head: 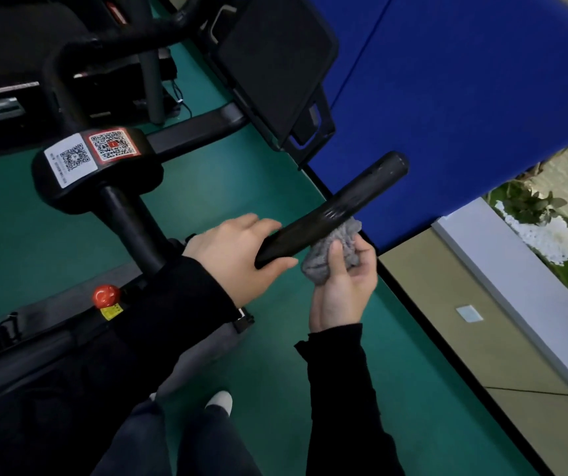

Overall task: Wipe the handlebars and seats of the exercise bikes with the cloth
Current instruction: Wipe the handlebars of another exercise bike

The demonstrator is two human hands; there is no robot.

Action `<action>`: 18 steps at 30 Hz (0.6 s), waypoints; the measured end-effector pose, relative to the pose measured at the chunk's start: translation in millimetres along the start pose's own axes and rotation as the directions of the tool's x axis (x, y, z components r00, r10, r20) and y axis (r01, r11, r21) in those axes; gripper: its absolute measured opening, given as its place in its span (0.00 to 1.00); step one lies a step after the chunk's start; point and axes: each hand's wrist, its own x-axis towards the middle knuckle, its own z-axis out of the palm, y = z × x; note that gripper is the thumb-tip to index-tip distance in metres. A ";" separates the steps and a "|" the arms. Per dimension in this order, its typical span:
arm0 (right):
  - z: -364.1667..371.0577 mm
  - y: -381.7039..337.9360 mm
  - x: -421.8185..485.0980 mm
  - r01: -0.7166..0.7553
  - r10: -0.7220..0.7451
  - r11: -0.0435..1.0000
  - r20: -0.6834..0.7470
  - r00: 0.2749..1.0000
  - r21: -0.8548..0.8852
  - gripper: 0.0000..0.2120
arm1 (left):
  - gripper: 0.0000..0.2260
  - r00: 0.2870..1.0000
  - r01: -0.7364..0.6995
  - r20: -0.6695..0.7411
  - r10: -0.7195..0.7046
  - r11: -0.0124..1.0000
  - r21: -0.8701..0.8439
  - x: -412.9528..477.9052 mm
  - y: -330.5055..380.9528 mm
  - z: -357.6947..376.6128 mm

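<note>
Green floor covering [241,173] is running under the equipment, and a blue padded wall panel [447,97] is standing at the far right. A black exercise bike is occupying the left of the view, with a black centre pad carrying two QR-code stickers [93,159] on its post. A round red knob [105,295] is sitting on the frame at the near left, above a small yellow label. A black rectangular screen panel [275,63] is leaning at the far centre.

A black tubular handlebar [344,201] is extending from centre toward the far right, with its rounded end free. The left grip [238,255] is wrapping round the near end of this bar, fingers curling over the far side and thumb lying along the near side. The right grip [341,286] is turning palm up just right of the left one. Its fingers and thumb are curling round a bunched grey textured cloth [337,249]. The cloth is touching the underside of the bar, just beside the left thumb. Both forearms are wearing black sleeves. One white shoe toe [220,401] is showing on the floor at the near centre.
</note>
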 end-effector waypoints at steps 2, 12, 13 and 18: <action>-2.3 -2.6 -2.0 0.142 -0.147 0.977 -0.018 0.989 -0.158 0.11 | 0.28 0.998 0.006 -0.055 -0.005 0.999 0.033 2.2 6.2 0.7; 11.5 -36.8 21.6 0.546 -0.604 0.673 0.056 0.795 -0.500 0.09 | 0.21 0.998 0.016 -0.057 -0.016 1.000 0.001 15.4 17.7 12.8; 12.8 -36.2 21.0 0.559 -0.619 0.656 0.062 0.783 -0.507 0.08 | 0.21 0.998 0.011 -0.063 -0.010 1.000 0.009 14.9 17.6 13.1; 12.5 -20.8 -5.1 0.682 -0.644 0.503 0.297 0.706 -0.531 0.08 | 0.21 0.997 -0.002 -0.077 0.005 0.999 0.034 15.7 17.9 14.3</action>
